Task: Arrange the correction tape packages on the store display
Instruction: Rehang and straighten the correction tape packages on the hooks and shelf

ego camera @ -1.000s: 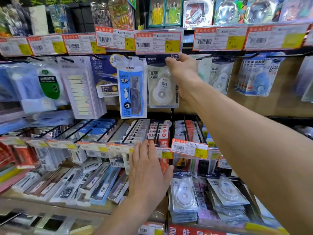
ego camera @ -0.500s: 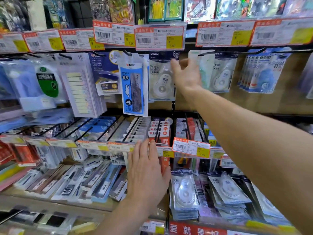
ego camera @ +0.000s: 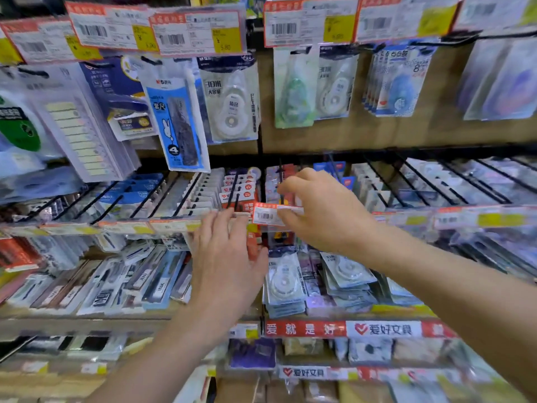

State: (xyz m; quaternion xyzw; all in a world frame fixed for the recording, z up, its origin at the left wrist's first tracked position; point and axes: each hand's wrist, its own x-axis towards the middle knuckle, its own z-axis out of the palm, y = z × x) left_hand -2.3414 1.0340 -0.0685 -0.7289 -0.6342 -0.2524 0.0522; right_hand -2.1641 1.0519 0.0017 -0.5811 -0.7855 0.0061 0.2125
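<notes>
A white correction tape package (ego camera: 232, 106) hangs on an upper hook, with more correction tape packs (ego camera: 334, 88) on the hooks to its right. Further correction tape packages (ego camera: 283, 282) lie stacked on the lower shelf. My right hand (ego camera: 322, 216) is at the middle row of hooks. Its fingers are curled over the right end of a red-and-white price tag (ego camera: 266, 215), with the thumb under it. My left hand (ego camera: 226, 254) is spread flat, fingertips touching the price rail (ego camera: 171, 225) just left of that tag. Neither hand holds a package.
A blue ruler pack (ego camera: 174, 126) and sticky-note packs (ego camera: 84, 135) hang at upper left. Black hooks (ego camera: 421, 181) full of small packs jut forward across the middle row. Pen and ink packs (ego camera: 145, 280) lie at lower left. A red shelf banner (ego camera: 343, 328) runs below.
My right hand has left the hanging correction tape package and dropped to the price tag on the middle row. The left hand has stayed by the rail. The view has moved closer.
</notes>
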